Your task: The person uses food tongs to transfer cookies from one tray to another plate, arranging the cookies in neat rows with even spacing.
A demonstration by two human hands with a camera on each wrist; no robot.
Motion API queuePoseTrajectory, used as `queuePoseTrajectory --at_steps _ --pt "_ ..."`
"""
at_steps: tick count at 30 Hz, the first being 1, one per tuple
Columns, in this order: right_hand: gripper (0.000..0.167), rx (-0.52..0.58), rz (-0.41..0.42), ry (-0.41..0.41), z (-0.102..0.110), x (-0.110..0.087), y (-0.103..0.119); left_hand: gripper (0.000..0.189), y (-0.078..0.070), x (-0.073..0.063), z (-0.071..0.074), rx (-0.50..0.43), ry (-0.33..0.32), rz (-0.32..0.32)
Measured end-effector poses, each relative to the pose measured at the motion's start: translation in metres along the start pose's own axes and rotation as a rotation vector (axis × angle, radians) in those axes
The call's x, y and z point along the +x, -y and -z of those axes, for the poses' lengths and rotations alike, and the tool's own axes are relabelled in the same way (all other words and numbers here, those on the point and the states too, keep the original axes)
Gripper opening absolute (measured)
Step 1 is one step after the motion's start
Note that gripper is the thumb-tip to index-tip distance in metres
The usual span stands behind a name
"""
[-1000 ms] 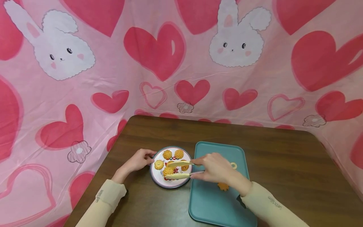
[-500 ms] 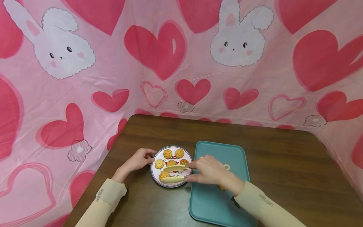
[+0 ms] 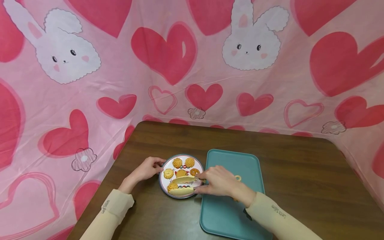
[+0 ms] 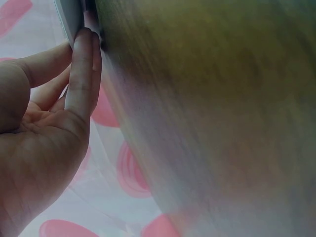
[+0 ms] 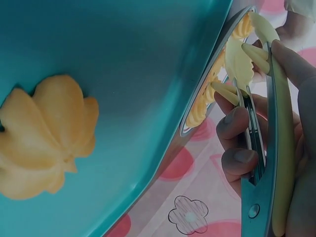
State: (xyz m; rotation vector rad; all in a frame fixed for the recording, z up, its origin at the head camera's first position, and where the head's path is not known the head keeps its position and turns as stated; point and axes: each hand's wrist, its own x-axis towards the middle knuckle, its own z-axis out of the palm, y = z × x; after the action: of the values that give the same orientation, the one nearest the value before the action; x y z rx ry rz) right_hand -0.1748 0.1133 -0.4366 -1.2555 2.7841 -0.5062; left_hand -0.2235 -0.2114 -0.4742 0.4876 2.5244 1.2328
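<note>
My left hand (image 3: pixel 148 168) pinches the left rim of a round white plate (image 3: pixel 183 156) with blue and red edging; the left wrist view shows the thumb (image 4: pixel 49 64) and fingers at its edge. Several golden piped cookies (image 3: pixel 177 162) lie on the plate. My right hand (image 3: pixel 218 181) grips pale yellow tongs (image 5: pixel 280 148) by their arms. Their leaf-shaped tips are spread apart, low over the near part of the plate. One swirled cookie (image 3: pixel 172 186) sits at the left ends of the tips, partly covered by them. A small pale ring (image 3: pixel 238 177) shows beyond the right wrist.
A teal tray (image 3: pixel 234 216) lies right of the plate, under my right forearm. On it is a ridged cookie (image 5: pixel 47 138), mostly hidden by the arm in the head view. The brown wooden table (image 3: pixel 300 173) meets a pink heart-and-rabbit cloth (image 3: pixel 210 73) behind.
My right hand has moved left and slightly toward me with the tongs. The swirled cookie has shifted to the plate's near left, and the tongs' tips have drawn down with it. My left hand stays put.
</note>
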Motion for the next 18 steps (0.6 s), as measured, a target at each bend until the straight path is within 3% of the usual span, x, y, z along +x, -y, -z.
queuePoseTrajectory --at_steps 18 --pt "0.052 0.011 -0.022 0.017 -0.0002 -0.0001 0.0007 0.034 0.0021 0.0002 0.0022 0.001 0.008 0.002"
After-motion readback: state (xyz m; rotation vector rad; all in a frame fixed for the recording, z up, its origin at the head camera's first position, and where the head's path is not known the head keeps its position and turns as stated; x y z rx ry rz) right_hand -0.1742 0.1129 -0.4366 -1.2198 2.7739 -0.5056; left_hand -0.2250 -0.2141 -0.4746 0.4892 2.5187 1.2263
